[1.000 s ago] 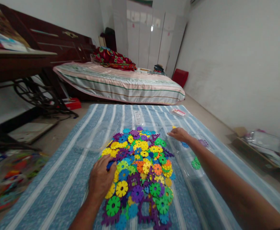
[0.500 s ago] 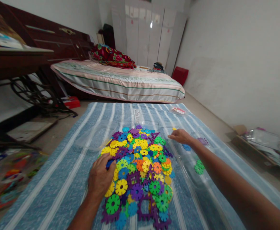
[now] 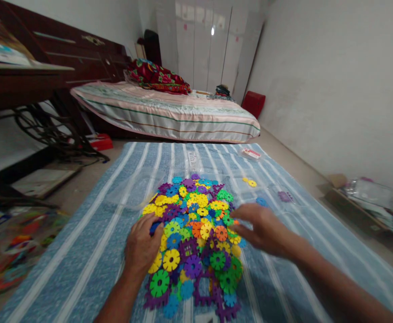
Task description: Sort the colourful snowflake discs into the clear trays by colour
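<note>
A heap of flat, notched plastic discs [image 3: 201,200] in yellow, green, blue, purple and orange is spread over the striped blue cloth. Among them lie purple square-framed pieces [image 3: 205,287]. My left hand [image 3: 140,246] rests at the heap's left side, its fingers curled on a dark blue piece [image 3: 154,228]. Over the right edge of the heap is my right hand [image 3: 267,231], thumb and forefinger apart, close to green and orange discs. Whether its fingertips touch them I cannot tell.
Clear plastic bags [image 3: 132,190] lie flat under and around the heap. Apart from it are yellow discs [image 3: 252,183], a blue disc [image 3: 261,201] and a purple piece [image 3: 285,196]. A bed [image 3: 183,116] stands beyond, a treadle table [image 3: 24,72] at left.
My right hand has come back towards me and to the left, over the heap's right edge. A yellow disc now shows where it was. My left hand has stayed put.
</note>
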Demonstrator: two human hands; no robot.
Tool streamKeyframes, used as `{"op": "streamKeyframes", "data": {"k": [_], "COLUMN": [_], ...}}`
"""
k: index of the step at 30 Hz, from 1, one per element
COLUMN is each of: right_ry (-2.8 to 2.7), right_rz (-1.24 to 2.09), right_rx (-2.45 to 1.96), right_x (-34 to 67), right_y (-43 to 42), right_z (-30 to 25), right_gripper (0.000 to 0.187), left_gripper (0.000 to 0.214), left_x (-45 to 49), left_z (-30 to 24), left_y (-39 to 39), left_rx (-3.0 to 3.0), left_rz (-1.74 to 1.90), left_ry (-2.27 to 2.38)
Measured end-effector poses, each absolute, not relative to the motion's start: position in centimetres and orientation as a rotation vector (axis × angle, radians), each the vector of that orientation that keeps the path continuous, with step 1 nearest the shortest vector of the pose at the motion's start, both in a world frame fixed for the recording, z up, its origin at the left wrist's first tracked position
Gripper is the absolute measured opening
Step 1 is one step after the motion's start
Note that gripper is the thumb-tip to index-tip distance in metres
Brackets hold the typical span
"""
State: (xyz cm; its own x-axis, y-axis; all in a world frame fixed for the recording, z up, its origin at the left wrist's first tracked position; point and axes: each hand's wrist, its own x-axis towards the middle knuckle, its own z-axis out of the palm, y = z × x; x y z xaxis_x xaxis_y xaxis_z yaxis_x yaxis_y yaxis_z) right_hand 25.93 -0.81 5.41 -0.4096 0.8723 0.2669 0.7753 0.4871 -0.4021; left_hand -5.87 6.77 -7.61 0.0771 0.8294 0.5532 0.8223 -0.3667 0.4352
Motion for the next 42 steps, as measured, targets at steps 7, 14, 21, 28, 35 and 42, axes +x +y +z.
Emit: {"op": "streamKeyframes", "data": {"k": [7, 14, 21, 28, 35, 42], "right_ry": [-2.311, -2.089, -1.855, -1.803, -1.959, -1.926], "right_rz": [0.283, 0.2, 0.068, 0.003, -0.072, -0.122], "right_rx": [-1.033, -1.104, -1.388, -1.481, -1.467, -1.346], "right_x": [18.4, 21.0, 22.7, 22.5, 20.4, 19.9], "right_y": [-8.0, -6.2, -7.1, -8.7, -7.8, -7.5], "right_z": [-2.9, -2.5, -6.4, -8.2, -7.0, -6.4], "right_gripper": [0.029, 0.025, 0.016, 0.026, 0.026, 0.016], "left_gripper": [0.024, 0.023, 0.023, 0.027, 0.028, 0.029], "left_x": [-5.9, -5.6, -5.2, -5.0, -5.2, -5.4], "left_z": [-8.0, -7.8, -7.4, -7.1, -7.2, -7.4], "left_y": [7.0, 6.7, 6.4, 6.3, 6.5, 6.6], "left_rx": [2.258, 2.229, 2.196, 2.206, 2.222, 2.248], "left_rz": [1.213, 1.177, 1.156, 1.119, 1.123, 1.132], "left_ry": [1.77, 1.807, 1.825, 1.822, 1.815, 1.805]}}
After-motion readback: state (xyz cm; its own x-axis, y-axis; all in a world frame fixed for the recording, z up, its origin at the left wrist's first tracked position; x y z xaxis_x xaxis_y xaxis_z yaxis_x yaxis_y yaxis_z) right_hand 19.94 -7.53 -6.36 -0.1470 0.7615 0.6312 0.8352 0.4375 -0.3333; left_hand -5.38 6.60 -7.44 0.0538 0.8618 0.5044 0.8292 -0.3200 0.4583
